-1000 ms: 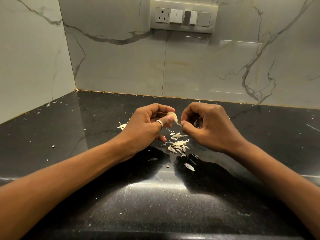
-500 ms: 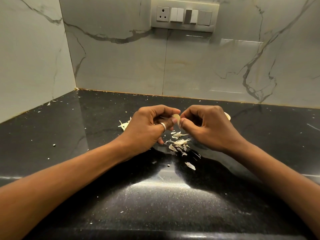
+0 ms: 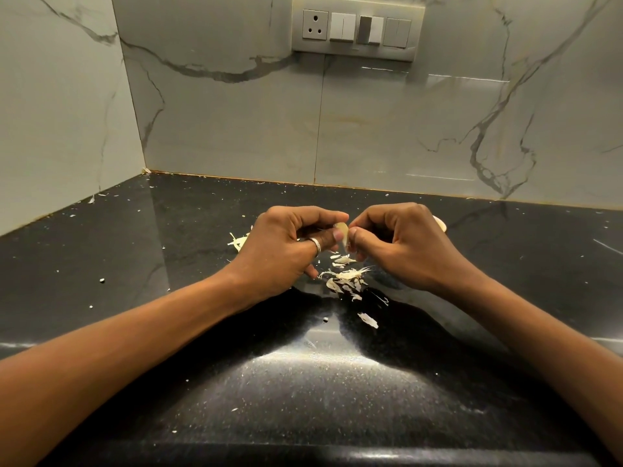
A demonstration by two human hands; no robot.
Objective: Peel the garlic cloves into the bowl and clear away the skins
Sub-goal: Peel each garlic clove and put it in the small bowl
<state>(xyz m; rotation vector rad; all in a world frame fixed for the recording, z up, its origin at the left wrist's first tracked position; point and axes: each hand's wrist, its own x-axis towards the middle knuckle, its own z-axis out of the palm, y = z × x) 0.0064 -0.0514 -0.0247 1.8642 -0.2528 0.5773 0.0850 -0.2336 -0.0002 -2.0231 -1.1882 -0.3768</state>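
At centre frame, the left hand and right hand both pinch one garlic clove. Loose skins lie just below on the black worktop.

Corner site. Glossy black speckled stone worktop, with a broad patch of light glare near its front edge. Pale grey marble-look wall tiles with dark veins behind and to the left. Grey rectangular switch plate high on the back wall: white three-pin socket at its left end, rocker switches alongside.
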